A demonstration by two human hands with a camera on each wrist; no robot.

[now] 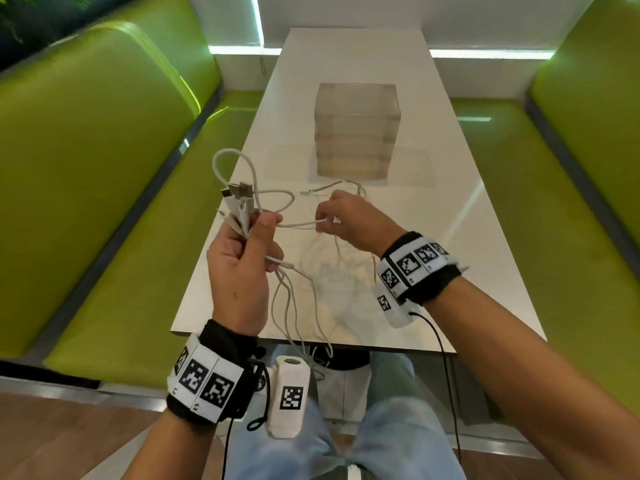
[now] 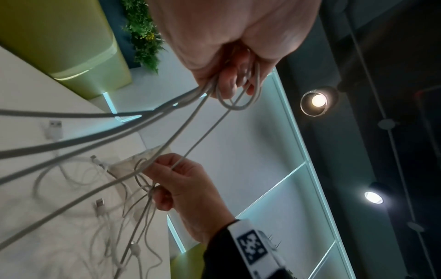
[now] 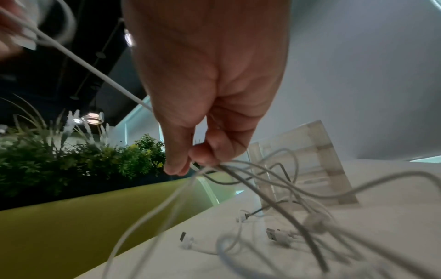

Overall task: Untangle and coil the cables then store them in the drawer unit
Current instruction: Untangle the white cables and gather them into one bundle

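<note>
You're mid-untangle: left hand [image 1: 242,271] grips the thin white cables [image 1: 294,292], right hand [image 1: 341,220] pinches one strand; tease it free.

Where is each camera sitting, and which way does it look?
Head: on the person's head, looking down at the white table, both hands and wrists.
Left wrist: on the left wrist, looking up past the left hand gripping the cables; right hand shows too.
Right wrist: on the right wrist, looking along the hand at the cables.
Shared: all see the drawer unit.
</note>
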